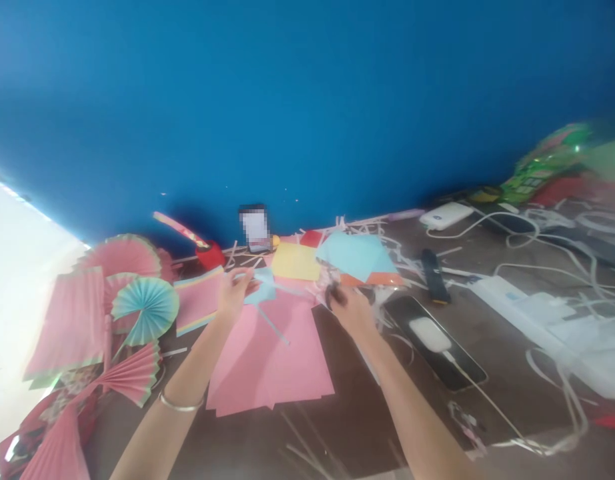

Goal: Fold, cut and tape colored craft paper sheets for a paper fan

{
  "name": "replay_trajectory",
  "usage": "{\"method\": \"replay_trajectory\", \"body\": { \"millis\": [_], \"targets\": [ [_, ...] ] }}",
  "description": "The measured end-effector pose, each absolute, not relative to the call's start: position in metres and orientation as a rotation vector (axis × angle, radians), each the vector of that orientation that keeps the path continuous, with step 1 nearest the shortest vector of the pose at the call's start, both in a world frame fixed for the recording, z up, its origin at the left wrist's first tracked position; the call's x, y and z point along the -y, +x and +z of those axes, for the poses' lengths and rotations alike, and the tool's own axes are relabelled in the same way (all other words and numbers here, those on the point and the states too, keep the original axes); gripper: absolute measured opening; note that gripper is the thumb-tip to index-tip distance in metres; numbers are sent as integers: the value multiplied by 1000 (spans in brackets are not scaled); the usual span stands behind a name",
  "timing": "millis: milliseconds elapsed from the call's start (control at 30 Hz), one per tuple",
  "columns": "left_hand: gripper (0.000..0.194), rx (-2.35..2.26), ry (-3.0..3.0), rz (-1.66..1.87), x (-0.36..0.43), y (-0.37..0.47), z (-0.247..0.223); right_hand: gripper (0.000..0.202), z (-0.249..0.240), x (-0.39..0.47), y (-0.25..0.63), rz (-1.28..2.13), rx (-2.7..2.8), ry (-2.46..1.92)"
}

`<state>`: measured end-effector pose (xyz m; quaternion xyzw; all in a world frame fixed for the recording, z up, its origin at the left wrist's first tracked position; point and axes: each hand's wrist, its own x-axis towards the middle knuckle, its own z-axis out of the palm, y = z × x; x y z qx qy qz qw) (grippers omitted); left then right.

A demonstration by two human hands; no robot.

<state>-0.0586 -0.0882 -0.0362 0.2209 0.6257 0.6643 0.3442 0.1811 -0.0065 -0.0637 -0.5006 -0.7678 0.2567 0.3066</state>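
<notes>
My left hand (pixel 235 291) pinches a small piece of light blue paper (pixel 261 288) above the pink sheets. Closed around the dark handle of what look like scissors (pixel 332 293) is my right hand (pixel 351 308); motion blurs the blades, which point left toward the blue paper. A thin blue strip (pixel 275 325) hangs or lies just below that paper. Under both hands spreads a stack of pink paper (pixel 270 363). Beyond it are a yellow sheet (pixel 296 261) and light blue sheets (pixel 358 255). A pink sheet with yellow and blue edges (pixel 200 301) is beside my left hand.
Folded paper fans (pixel 145 310) crowd the left side. A red tape roll (pixel 210 255) and a propped phone (pixel 256 228) stand near the blue wall (pixel 307 107). On the right are a black phone (pixel 455 360), a power strip (pixel 507 303), tangled cables and paper scraps.
</notes>
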Motion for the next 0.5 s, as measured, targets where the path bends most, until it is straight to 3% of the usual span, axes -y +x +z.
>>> {"method": "replay_trajectory", "body": {
  "millis": [133,333,500],
  "targets": [
    [40,-1719,527,1864,138,-65,-62,10,-65,12,176,725,2214,-1311],
    [46,-1768,458,1854,170,-64,-87,19,-52,16,176,1143,2093,-1065],
    [39,-1633,507,1947,171,-63,-88,27,-37,-13,205,700,2141,-1175]
  ]
}}
